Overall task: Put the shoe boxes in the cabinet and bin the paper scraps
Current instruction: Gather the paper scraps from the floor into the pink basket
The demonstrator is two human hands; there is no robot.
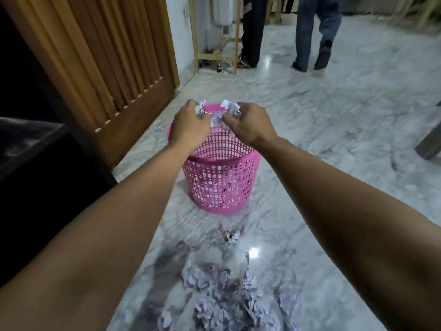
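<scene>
Pink mesh bin [220, 177] stands mid-frame on open marble floor [334, 130]; left hand [188, 126] and right hand [248, 124] clutch crumpled paper scraps [230, 108] above its rim, fingers curled tight.

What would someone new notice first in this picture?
Probably the pink bin standing mid-floor, with both hands above its rim: the left hand and right hand each grip crumpled paper. Next, the scraps heaped on the marble floor nearer the camera, and two people's legs at the far end.
</scene>
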